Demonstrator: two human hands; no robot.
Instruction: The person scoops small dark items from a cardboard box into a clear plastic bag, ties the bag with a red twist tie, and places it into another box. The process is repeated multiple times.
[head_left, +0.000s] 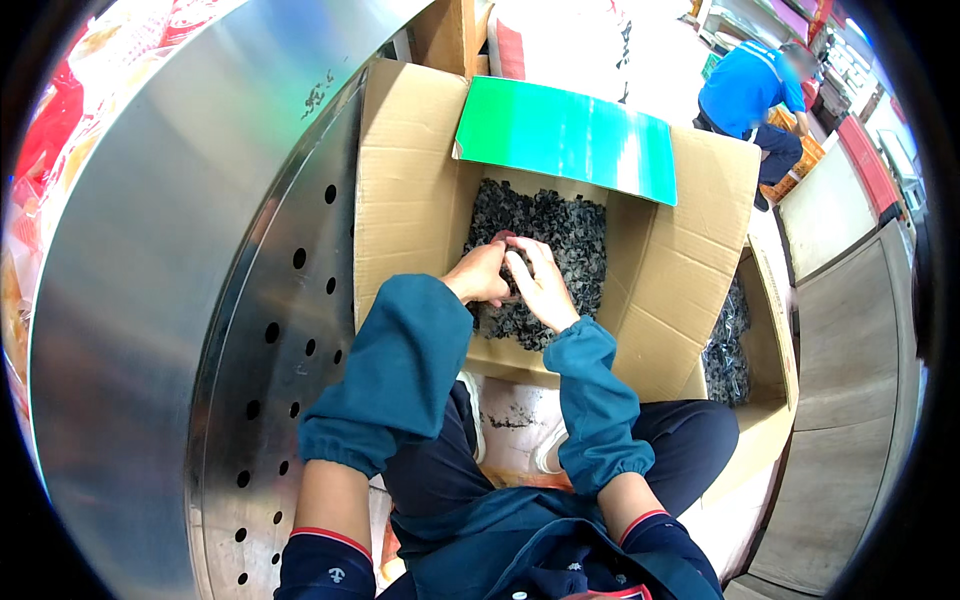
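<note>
A large open cardboard box (409, 187) stands in front of me, its flaps folded outward, one of them covered by a green and blue glossy panel (562, 135). Dark, dry flakes (559, 217) cover its bottom. Both hands reach into the box and meet over the flakes. My left hand (484, 271) and my right hand (541, 285) are close around a small clear item with a reddish part (502, 236) at the fingertips; it is mostly hidden, so what it is and which hand holds it cannot be told.
A stainless steel cabinet with round holes (300, 300) stands close on the left. At the right, a second cardboard box (765, 337) holds clear bags of dark flakes (727, 352). A person in a blue shirt (750, 86) crouches by orange crates (810, 154) at the upper right.
</note>
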